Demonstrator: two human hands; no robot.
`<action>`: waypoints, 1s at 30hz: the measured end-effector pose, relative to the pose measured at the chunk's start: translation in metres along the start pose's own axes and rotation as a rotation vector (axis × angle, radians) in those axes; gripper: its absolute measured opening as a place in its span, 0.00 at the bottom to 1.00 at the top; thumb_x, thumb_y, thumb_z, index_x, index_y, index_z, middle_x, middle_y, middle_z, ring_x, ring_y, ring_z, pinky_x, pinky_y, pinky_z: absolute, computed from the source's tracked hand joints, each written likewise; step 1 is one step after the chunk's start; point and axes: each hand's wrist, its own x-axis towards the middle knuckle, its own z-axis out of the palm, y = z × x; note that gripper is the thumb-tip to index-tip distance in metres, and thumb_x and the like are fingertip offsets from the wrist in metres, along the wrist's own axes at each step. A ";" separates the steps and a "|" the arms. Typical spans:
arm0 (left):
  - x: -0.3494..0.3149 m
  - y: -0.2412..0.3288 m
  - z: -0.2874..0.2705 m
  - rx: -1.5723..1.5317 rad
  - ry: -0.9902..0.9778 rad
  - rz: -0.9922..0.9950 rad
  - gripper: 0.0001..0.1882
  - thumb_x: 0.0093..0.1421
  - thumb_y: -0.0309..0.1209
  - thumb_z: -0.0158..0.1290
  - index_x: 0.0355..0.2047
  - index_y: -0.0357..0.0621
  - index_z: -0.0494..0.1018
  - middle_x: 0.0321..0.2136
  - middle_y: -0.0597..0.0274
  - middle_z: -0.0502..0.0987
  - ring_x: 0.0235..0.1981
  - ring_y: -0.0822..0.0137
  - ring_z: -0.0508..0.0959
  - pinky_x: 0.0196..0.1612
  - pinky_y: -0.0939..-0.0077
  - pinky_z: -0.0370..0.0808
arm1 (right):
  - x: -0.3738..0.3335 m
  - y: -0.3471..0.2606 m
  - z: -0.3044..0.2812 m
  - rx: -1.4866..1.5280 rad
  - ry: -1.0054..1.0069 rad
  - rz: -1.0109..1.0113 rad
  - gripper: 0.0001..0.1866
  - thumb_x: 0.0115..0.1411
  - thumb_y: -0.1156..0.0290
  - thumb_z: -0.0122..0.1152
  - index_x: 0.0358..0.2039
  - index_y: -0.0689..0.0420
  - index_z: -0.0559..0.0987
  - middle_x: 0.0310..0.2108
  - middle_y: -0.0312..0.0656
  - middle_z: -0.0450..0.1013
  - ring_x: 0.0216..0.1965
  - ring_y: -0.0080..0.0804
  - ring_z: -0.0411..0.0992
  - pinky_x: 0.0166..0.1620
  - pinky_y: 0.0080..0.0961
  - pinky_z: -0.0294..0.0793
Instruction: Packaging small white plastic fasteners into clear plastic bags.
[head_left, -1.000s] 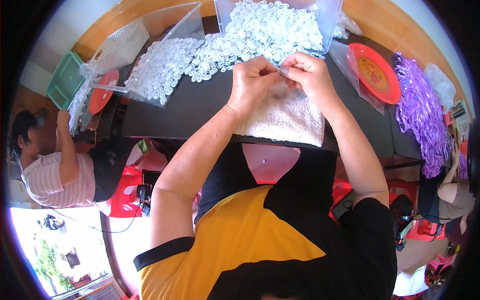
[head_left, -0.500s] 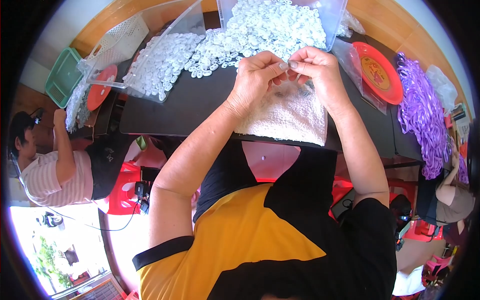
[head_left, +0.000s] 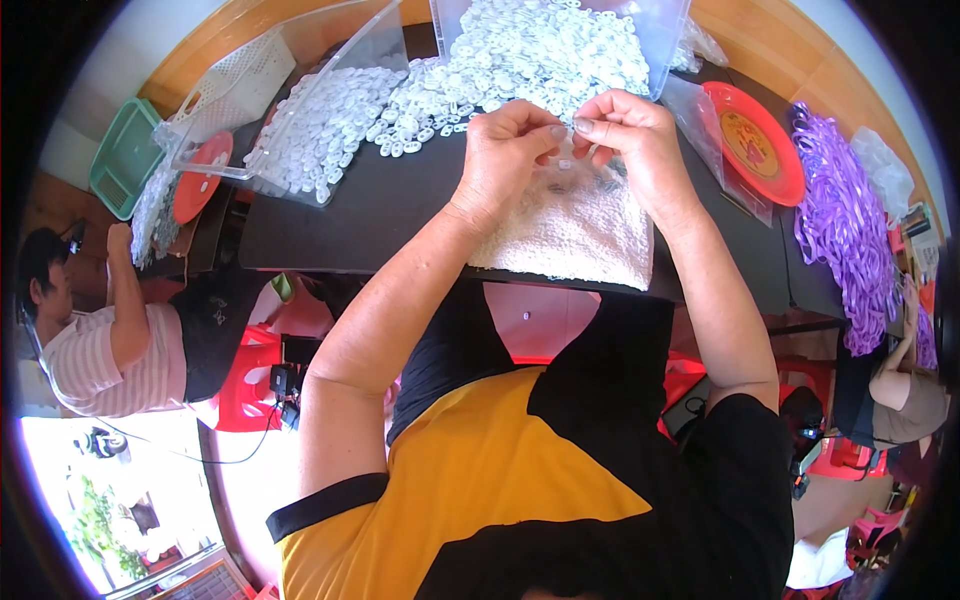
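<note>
My left hand (head_left: 508, 150) and my right hand (head_left: 632, 135) are raised over the near side of the dark table, fingertips a small gap apart. Each has thumb and fingers pinched together; whatever they grip is too small to make out. A tiny whitish piece (head_left: 565, 164) shows just below the gap, and I cannot tell whether it hangs or lies there. Beneath both hands a white terry towel (head_left: 575, 240) is spread at the table's edge. Just beyond them, many small white oval pieces with holes (head_left: 420, 110) are heaped on the table.
A clear bin (head_left: 660, 50) full of the same white pieces stands at the back, another clear bin (head_left: 240, 172) at the left. To the right are a red plate (head_left: 780, 165) and a purple ribbon pile (head_left: 845, 230). Other people sit at both sides, one in a striped shirt (head_left: 90, 360).
My fingertips have drawn slightly apart, opening a small gap between the hands. The tiny whitish piece now shows below them. The towel and heaps stay put.
</note>
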 end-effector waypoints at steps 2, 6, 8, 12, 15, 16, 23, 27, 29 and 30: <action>0.002 -0.006 -0.004 -0.026 0.073 0.093 0.05 0.57 0.26 0.58 0.31 0.36 0.77 0.22 0.66 0.76 0.22 0.80 0.72 0.23 0.86 0.65 | 0.001 -0.001 -0.001 0.004 0.020 -0.015 0.05 0.58 0.74 0.56 0.33 0.61 0.77 0.25 0.36 0.75 0.26 0.21 0.72 0.30 0.16 0.66; 0.003 -0.003 -0.004 0.017 0.148 0.065 0.05 0.55 0.25 0.58 0.31 0.36 0.77 0.21 0.66 0.76 0.21 0.80 0.71 0.23 0.86 0.64 | 0.002 0.001 -0.007 0.046 0.077 -0.059 0.04 0.56 0.73 0.59 0.30 0.59 0.78 0.23 0.33 0.74 0.23 0.18 0.70 0.28 0.16 0.62; 0.004 -0.005 -0.003 0.024 0.145 0.063 0.04 0.55 0.25 0.58 0.30 0.36 0.77 0.21 0.66 0.76 0.21 0.78 0.71 0.25 0.85 0.66 | 0.002 0.001 -0.009 0.060 0.108 -0.081 0.04 0.56 0.73 0.59 0.30 0.59 0.78 0.22 0.33 0.74 0.23 0.17 0.70 0.27 0.16 0.62; 0.007 -0.016 -0.006 0.357 0.118 0.325 0.05 0.54 0.26 0.58 0.30 0.38 0.78 0.23 0.66 0.75 0.26 0.74 0.73 0.30 0.78 0.71 | 0.003 -0.001 -0.012 0.087 0.167 -0.117 0.03 0.56 0.74 0.60 0.30 0.59 0.79 0.21 0.32 0.73 0.22 0.17 0.69 0.26 0.15 0.60; 0.005 -0.019 -0.002 0.685 0.013 0.509 0.05 0.52 0.27 0.59 0.30 0.40 0.78 0.26 0.64 0.74 0.30 0.67 0.74 0.35 0.72 0.72 | 0.002 -0.002 -0.014 0.055 0.163 -0.100 0.05 0.58 0.75 0.57 0.33 0.60 0.79 0.22 0.34 0.74 0.23 0.19 0.71 0.28 0.14 0.62; 0.004 -0.018 0.001 0.870 -0.040 0.545 0.06 0.50 0.28 0.59 0.30 0.42 0.78 0.27 0.62 0.73 0.33 0.63 0.74 0.37 0.69 0.72 | 0.002 -0.002 -0.014 0.056 0.168 -0.099 0.05 0.58 0.75 0.57 0.33 0.60 0.79 0.22 0.34 0.74 0.23 0.19 0.71 0.28 0.14 0.62; 0.005 -0.019 0.001 0.896 -0.142 0.549 0.08 0.50 0.30 0.61 0.30 0.42 0.77 0.29 0.60 0.73 0.37 0.57 0.74 0.39 0.65 0.72 | 0.000 -0.003 -0.011 0.046 0.153 -0.100 0.04 0.58 0.75 0.58 0.32 0.60 0.79 0.21 0.33 0.73 0.23 0.18 0.70 0.28 0.14 0.62; 0.004 -0.016 0.003 0.933 -0.106 0.514 0.08 0.49 0.29 0.61 0.29 0.41 0.77 0.29 0.60 0.73 0.37 0.57 0.74 0.39 0.65 0.72 | 0.001 -0.002 -0.010 0.033 0.141 -0.079 0.04 0.57 0.75 0.58 0.32 0.60 0.79 0.21 0.33 0.73 0.22 0.17 0.70 0.27 0.14 0.61; 0.003 -0.015 0.003 0.905 -0.132 0.503 0.08 0.49 0.28 0.61 0.29 0.39 0.76 0.28 0.59 0.73 0.36 0.56 0.73 0.39 0.65 0.72 | 0.000 -0.001 -0.010 0.035 0.142 -0.073 0.04 0.57 0.74 0.59 0.32 0.59 0.79 0.21 0.32 0.73 0.22 0.17 0.70 0.27 0.14 0.61; 0.003 -0.015 0.001 0.906 -0.128 0.501 0.08 0.49 0.28 0.61 0.29 0.39 0.76 0.28 0.59 0.73 0.36 0.56 0.73 0.39 0.65 0.72 | 0.000 0.000 -0.010 0.041 0.141 -0.068 0.04 0.57 0.74 0.59 0.32 0.59 0.79 0.21 0.32 0.73 0.22 0.17 0.70 0.27 0.14 0.61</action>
